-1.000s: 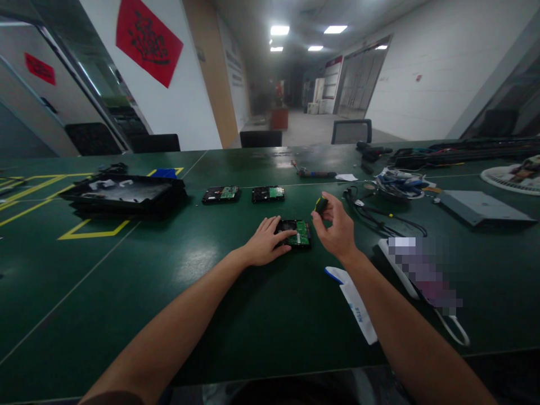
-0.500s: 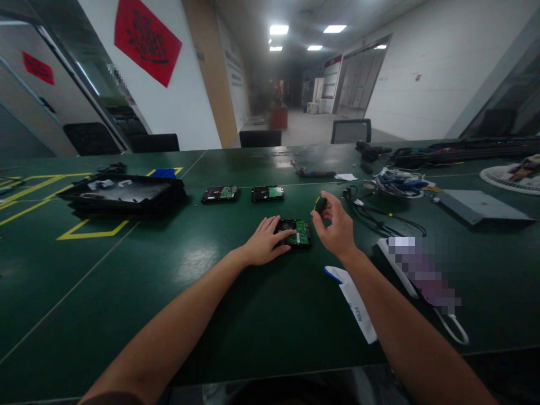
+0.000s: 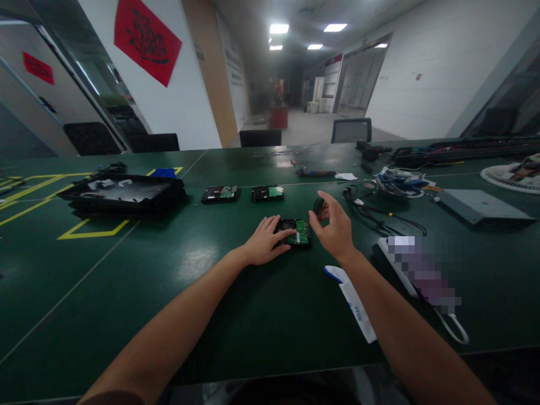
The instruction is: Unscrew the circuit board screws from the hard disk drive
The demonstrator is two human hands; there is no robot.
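A hard drive (image 3: 302, 232) with a green circuit board facing up lies on the table in front of me. My left hand (image 3: 266, 242) grips its left part, index finger across the board and thumb along the near edge. Just right of the drive, my right hand (image 3: 335, 228) is closed round a small screwdriver (image 3: 318, 203) by its dark green handle with yellow on it. The shaft and tip cannot be made out. Two more hard drives, one at left (image 3: 220, 194) and one nearer the middle (image 3: 268, 193), lie flat farther back.
A black tray-like housing (image 3: 162, 197) sits at left. Right of my hands are black cables (image 3: 371, 216), a bowl of wires (image 3: 400, 185) and a grey metal box (image 3: 483, 207). A white paper sleeve (image 3: 356, 306) lies near my right forearm, beside a white strapped object (image 3: 399, 270).
The screwdriver handle has turned slightly in my right hand, and its fingers have shifted a little to the left. My left hand and the hard drive stay in place.
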